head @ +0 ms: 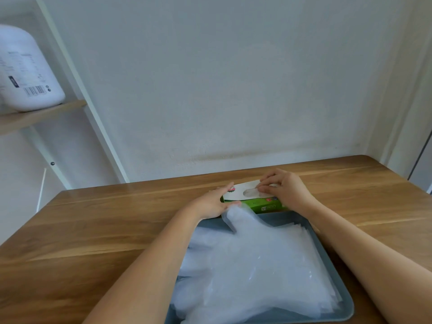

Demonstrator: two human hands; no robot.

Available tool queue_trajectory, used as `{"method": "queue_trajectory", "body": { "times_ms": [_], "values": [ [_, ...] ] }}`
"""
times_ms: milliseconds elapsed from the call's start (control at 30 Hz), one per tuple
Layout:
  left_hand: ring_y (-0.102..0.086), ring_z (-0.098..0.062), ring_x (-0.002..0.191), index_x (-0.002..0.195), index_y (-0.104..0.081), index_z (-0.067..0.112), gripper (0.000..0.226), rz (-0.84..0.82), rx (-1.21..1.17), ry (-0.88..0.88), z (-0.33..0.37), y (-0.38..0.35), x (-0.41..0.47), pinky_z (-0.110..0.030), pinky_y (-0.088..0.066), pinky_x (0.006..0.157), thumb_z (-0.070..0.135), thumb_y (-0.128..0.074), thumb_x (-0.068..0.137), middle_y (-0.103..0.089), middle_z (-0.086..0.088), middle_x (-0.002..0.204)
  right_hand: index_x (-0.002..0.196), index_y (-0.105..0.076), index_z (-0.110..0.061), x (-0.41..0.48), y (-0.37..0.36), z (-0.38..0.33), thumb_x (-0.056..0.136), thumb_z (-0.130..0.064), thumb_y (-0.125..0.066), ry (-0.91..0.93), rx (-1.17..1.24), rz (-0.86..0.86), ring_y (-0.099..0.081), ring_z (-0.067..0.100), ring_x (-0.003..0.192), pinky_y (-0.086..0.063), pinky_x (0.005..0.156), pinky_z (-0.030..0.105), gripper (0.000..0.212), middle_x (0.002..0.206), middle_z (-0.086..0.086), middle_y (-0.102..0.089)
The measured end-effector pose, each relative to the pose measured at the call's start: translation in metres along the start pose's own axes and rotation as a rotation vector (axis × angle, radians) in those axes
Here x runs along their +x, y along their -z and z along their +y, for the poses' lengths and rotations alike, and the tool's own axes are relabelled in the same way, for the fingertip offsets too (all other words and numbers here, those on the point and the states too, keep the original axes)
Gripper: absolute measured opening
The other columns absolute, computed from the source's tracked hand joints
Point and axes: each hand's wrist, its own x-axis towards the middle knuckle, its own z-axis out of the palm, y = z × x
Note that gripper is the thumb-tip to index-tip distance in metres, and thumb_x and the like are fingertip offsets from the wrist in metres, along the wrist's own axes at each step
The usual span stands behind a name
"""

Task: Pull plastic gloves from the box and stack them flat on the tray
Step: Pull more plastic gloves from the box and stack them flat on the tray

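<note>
A green and white glove box [251,199] lies on the wooden table just behind the grey-blue tray [346,302]. A stack of clear plastic gloves [252,265] lies flat in the tray, with one glove's fingers reaching up over the tray's far rim toward the box. My left hand [214,203] grips the box's left end, thumb on the front and fingers along the top. My right hand [284,187] sits on the box's right end, with its fingertips pinching at the oval opening where a bit of clear glove shows.
The wooden table [105,230] stretches to both sides of the tray, against a pale wall. At the upper left, a shelf [42,115] on a white frame holds a large white container [25,71].
</note>
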Motion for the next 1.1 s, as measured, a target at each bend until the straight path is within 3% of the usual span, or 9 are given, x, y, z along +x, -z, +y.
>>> {"method": "queue_trajectory", "body": {
  "times_ms": [167,400,533,633,700,767,833,1000,1100],
  "values": [
    [-0.011,-0.014,0.148,0.152,-0.016,0.038,0.077,-0.002,-0.031,0.001,-0.004,0.0,0.002,-0.04,-0.012,0.121,0.047,-0.061,0.09,-0.022,0.017,0.157,0.085,-0.074,-0.016,0.004,0.002,0.002,0.086,-0.015,-0.068,-0.196,0.238,0.196,-0.061,0.015,0.091,-0.051,0.079,0.027,0.006,0.097,-0.004,-0.065],
    [-0.01,-0.013,0.147,0.152,-0.017,0.039,0.077,-0.002,-0.03,-0.004,-0.003,0.0,0.001,-0.039,-0.012,0.121,0.049,-0.061,0.09,-0.022,0.016,0.157,0.086,-0.057,-0.001,0.009,0.027,-0.002,0.099,-0.001,-0.043,-0.615,1.176,0.498,-0.063,0.02,0.08,-0.054,0.078,0.032,0.019,0.095,0.013,-0.063],
    [-0.011,-0.015,0.148,0.151,-0.017,0.04,0.077,-0.005,-0.029,0.007,-0.001,0.001,0.0,-0.039,-0.013,0.121,0.049,-0.062,0.089,-0.02,0.012,0.159,0.09,-0.063,-0.003,0.006,0.03,-0.011,0.095,0.004,-0.043,-0.619,1.024,0.465,-0.06,0.017,0.069,-0.052,0.064,0.025,0.022,0.083,0.009,-0.064],
    [-0.018,-0.015,0.146,0.153,-0.017,0.035,0.076,0.001,-0.004,-0.005,0.003,0.001,-0.002,-0.032,-0.018,0.118,0.045,-0.06,0.091,-0.025,0.014,0.157,0.119,-0.054,-0.011,0.003,0.038,-0.022,0.102,-0.009,-0.039,-0.512,0.95,0.375,-0.061,0.025,0.103,-0.051,0.06,0.016,0.023,0.119,0.011,-0.059],
    [-0.021,-0.014,0.145,0.153,-0.018,0.034,0.075,-0.002,-0.002,-0.003,0.004,0.0,-0.003,-0.03,-0.019,0.117,0.044,-0.06,0.092,-0.027,0.015,0.155,0.142,-0.037,-0.01,0.003,0.045,-0.027,0.101,-0.032,-0.045,-0.444,0.818,0.3,-0.046,0.024,0.127,-0.048,0.06,0.005,0.047,0.136,0.005,-0.045],
    [-0.022,-0.013,0.144,0.153,-0.019,0.033,0.075,0.004,-0.01,0.001,0.004,0.0,-0.004,-0.029,-0.02,0.117,0.044,-0.06,0.092,-0.029,0.017,0.154,0.144,-0.034,-0.014,0.0,0.056,-0.03,0.065,-0.072,-0.068,-0.32,0.76,0.111,-0.043,0.02,0.131,-0.05,0.09,0.02,0.104,0.141,0.0,-0.042],
    [-0.023,-0.011,0.143,0.153,-0.02,0.033,0.073,0.013,-0.013,0.002,0.005,0.0,-0.004,-0.027,-0.02,0.116,0.043,-0.06,0.092,-0.03,0.018,0.153,0.14,-0.04,-0.016,-0.003,0.069,-0.031,0.042,-0.082,-0.07,-0.28,0.708,-0.007,-0.052,0.017,0.122,-0.04,0.106,0.044,0.122,0.136,-0.001,-0.049],
    [-0.024,-0.011,0.142,0.153,-0.02,0.033,0.073,0.008,-0.014,0.002,0.006,0.001,-0.004,-0.025,-0.02,0.114,0.042,-0.06,0.093,-0.03,0.019,0.152,0.148,-0.027,-0.024,-0.004,0.1,-0.027,0.067,-0.038,-0.083,-0.276,0.185,-0.296,-0.05,0.018,0.121,-0.04,0.099,0.035,0.099,0.136,0.001,-0.048],
    [-0.023,-0.011,0.143,0.153,-0.021,0.032,0.073,0.002,-0.046,0.011,0.007,0.001,-0.002,-0.026,-0.02,0.115,0.041,-0.061,0.092,-0.03,0.019,0.152,0.141,-0.041,-0.022,-0.002,0.1,-0.028,0.069,-0.02,-0.084,-0.294,0.0,-0.27,-0.059,0.019,0.11,-0.046,0.096,0.032,0.083,0.124,-0.001,-0.058]
  ]
}}
